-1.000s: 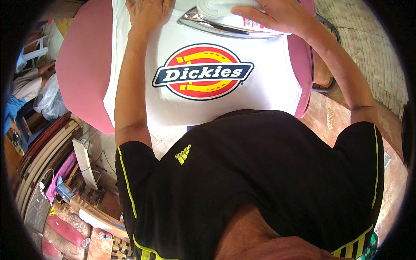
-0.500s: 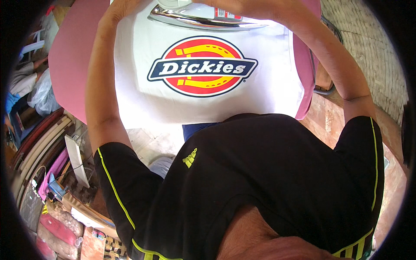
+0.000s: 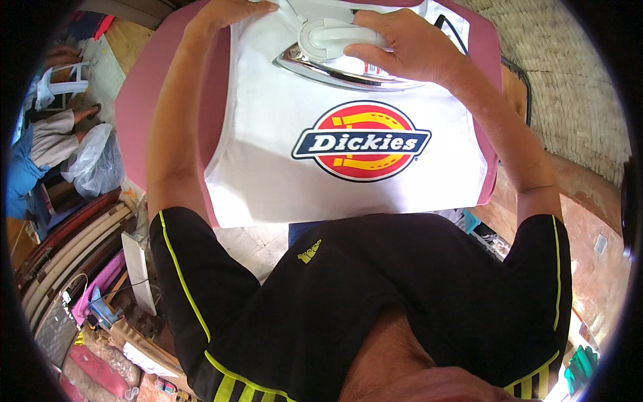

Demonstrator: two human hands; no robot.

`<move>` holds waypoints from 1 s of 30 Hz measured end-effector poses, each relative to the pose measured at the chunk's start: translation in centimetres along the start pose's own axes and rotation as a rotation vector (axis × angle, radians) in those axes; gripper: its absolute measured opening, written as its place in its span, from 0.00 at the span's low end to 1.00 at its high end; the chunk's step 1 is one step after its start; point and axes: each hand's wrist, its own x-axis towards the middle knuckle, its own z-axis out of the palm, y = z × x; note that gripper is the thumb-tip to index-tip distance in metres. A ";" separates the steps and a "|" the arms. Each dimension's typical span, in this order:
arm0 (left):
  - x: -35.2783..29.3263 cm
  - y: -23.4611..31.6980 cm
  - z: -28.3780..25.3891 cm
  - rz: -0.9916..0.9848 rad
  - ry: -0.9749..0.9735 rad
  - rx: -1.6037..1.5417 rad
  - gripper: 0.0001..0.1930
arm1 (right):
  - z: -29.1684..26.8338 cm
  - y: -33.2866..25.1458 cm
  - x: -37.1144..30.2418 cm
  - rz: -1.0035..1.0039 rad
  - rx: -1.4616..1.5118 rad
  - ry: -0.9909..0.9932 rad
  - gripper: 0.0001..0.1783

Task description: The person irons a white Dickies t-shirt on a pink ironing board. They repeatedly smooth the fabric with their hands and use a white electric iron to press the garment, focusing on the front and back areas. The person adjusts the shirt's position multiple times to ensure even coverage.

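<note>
Right hand [image 3: 422,48] grips iron [image 3: 329,65], likely smoothing white cloth [image 3: 268,151]; can't tell if left hand [image 3: 236,9] grips. Next slide needs it flat.

To the right of the right grip [image 3: 408,47] there is a pale surface with a woven look [image 3: 569,80], and lower down, pinkish tiles [image 3: 584,226]. To the left of the left grip [image 3: 234,12] stands a white plastic chair [image 3: 63,88]; below both grips, bright light falls on a pale floor [image 3: 248,246].
</note>
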 end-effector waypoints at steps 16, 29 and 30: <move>-0.9 -3.2 -1.1 -0.096 0.152 -0.219 0.13 | 1.7 -3.2 8.9 0.315 0.059 0.361 0.26; -3.3 -1.2 2.2 -0.003 0.515 0.029 0.02 | 6.9 7.7 16.4 0.069 -0.446 0.571 0.29; -4.4 -2.2 2.1 -0.019 0.528 0.046 0.02 | 6.7 5.3 16.5 0.208 -0.133 0.518 0.29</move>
